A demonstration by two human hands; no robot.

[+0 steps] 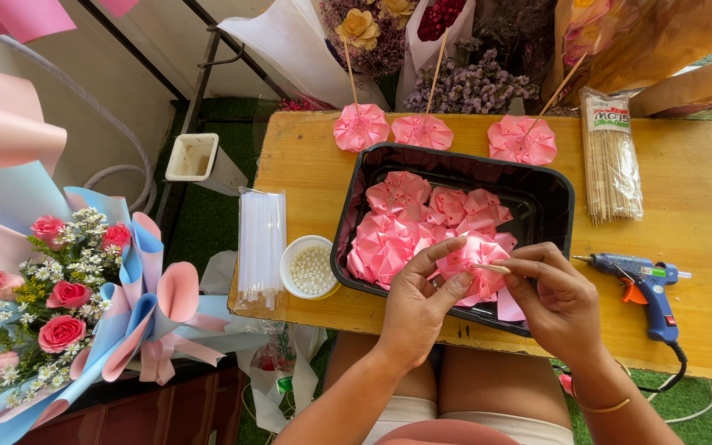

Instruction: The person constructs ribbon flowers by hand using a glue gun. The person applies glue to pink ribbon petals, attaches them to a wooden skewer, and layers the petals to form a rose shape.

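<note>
My left hand [419,306] pinches a pink folded ribbon flower [475,255] over the near edge of a black plastic tray [550,191]. My right hand [555,298] holds a thin wooden skewer [493,267] with its tip against the flower's middle. Several more pink ribbon flowers [405,222] lie inside the tray. Three finished flowers on skewers [362,126] stand behind the tray at the table's far side.
A blue glue gun [643,283] lies right of the tray on the wooden table [702,239]. A pack of skewers [611,156] lies at back right. A cup of white pearls [310,268] and a pack of clear straws [262,244] sit left. A rose bouquet [59,305] stands at far left.
</note>
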